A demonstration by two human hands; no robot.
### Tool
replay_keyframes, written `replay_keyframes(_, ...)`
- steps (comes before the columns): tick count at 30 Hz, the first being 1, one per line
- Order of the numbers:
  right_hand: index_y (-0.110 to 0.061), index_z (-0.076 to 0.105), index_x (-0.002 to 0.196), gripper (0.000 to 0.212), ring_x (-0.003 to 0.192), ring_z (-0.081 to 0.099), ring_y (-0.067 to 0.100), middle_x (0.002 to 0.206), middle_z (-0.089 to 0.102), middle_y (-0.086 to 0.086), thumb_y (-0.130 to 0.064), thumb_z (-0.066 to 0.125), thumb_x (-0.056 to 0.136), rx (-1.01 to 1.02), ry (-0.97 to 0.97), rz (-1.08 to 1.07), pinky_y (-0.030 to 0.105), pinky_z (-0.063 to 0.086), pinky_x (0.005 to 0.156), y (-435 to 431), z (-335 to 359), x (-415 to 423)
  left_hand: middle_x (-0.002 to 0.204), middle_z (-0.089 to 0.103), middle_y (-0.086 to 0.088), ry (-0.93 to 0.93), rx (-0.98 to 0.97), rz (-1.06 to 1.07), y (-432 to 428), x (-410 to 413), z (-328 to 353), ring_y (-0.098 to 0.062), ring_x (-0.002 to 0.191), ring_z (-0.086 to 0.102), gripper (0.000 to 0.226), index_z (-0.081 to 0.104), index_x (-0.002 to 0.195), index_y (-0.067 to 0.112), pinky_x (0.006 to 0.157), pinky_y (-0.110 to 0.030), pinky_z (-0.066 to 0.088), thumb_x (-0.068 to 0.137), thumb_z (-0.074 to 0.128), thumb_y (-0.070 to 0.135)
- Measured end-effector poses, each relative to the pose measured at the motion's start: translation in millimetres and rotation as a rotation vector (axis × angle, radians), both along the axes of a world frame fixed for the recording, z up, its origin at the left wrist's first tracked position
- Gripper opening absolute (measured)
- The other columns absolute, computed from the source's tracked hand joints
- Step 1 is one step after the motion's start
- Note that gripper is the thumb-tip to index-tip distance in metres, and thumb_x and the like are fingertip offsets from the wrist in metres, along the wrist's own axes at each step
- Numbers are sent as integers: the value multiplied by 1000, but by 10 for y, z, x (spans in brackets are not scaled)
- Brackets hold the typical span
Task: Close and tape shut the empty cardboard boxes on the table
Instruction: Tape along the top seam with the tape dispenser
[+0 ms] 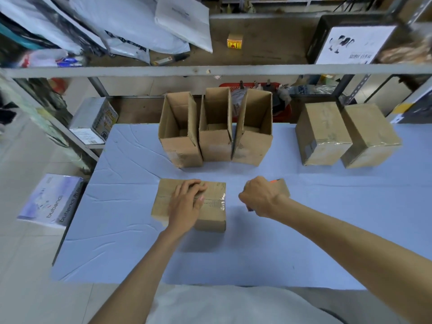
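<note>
Table [117, 242]: carrying every box, wearing a creased blue cloth.
Taped boxes [323, 136]: sitting side by side at the far right, sealed.
Open boxes [216, 146]: standing three in a row at the back middle, flaps up, waiting for closing.
Near box [210, 223]: resting at the front middle, closed on top, wearing a clear strip [221, 202] across the seam and over the right edge.
Left hand [187, 202]: lying flat on the near box's top, fingers nearly straight, pressing the flaps down, gripping nothing.
Right hand [259, 197]: hovering just right of the near box, apart from it, curling tight round the tape roll [281, 187].
Tape roll: peeking out brown behind the fist, showing an orange part, mostly hidden.
Step, by the look of it: finishing the seal on the near box; not telling whether the strip is joined to the roll.
Doing it well: keeping the left palm pressing over the seam, pulling the tape taut and low, cutting it cleanly, then rubbing the loose end down the side wall, leaving no corner lifting.
</note>
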State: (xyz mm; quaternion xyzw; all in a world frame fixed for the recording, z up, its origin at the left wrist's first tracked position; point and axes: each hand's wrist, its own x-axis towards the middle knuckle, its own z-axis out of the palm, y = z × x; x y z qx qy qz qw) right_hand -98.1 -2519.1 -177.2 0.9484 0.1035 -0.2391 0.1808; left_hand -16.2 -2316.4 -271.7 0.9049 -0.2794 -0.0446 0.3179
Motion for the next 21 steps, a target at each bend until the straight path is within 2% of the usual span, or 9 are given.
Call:
replay_keyframes(1,-27,56,119,34,98,57,26,112,59,3,-16,59,87,70,41,-80,24,32,47,45,-117,-88,129,53,5,2,2,-9,5,-7,3,-17,117,45,27,65,120,20,99,-24,30,93,60,17)
replay_keyframes(3,-34,49,122,43,92,57,32,104,56,8,-22,59,83,211,31,-167,30,43,60,67,-333,-130,130,52,5,3,20,0,3,-36,29,-16,117,44,28,65,121,20,99,-21,26,94,59,18)
replay_keyframes(5,-33,47,125,47,84,59,32,99,56,10,-31,61,81,285,-55,-212,31,40,62,11,-341,-75,131,52,3,13,59,4,2,-58,30,-17,119,44,29,63,122,19,100,-20,25,94,59,18)
replay_keyframes(7,-28,42,131,55,84,59,29,101,56,10,-49,61,84,252,-188,-246,31,38,63,-120,-316,-21,132,51,4,22,76,8,-28,-38,44,-18,120,44,30,62,123,19,101,-24,29,93,59,17)
replay_keyframes(10,-27,27,146,67,89,58,29,109,54,12,-61,45,91,255,-340,-308,31,36,64,-287,-369,-49,132,50,4,46,77,20,-70,25,50,-20,120,44,30,62,122,19,102,-32,35,92,59,16)
replay_keyframes(13,-24,21,152,63,81,51,29,105,53,16,-37,49,96,329,-455,-390,35,37,64,-332,-560,-165,131,50,5,33,73,19,-67,-2,46,-19,119,44,30,62,120,19,102,-31,35,91,58,16)
replay_keyframes(16,-23,0,154,85,102,47,31,121,42,17,-4,50,89,378,-360,-533,36,38,80,-327,-753,-256,131,49,6,35,67,16,-54,-5,51,-18,118,43,30,62,120,19,99,-26,30,91,55,20)
replay_keyframes(18,-21,-6,153,91,111,44,35,127,38,20,4,52,87,362,-343,-574,38,38,89,-293,-875,-323,131,49,6,57,64,16,-55,-1,69,-18,119,42,29,62,120,19,99,-24,29,92,56,19)
replay_keyframes(21,-17,3,153,101,105,49,40,122,44,26,11,63,77,371,-348,-616,43,43,85,-239,-1047,-426,132,48,6,68,66,17,-57,-3,85,-17,120,41,29,61,121,19,99,-22,26,92,58,16)
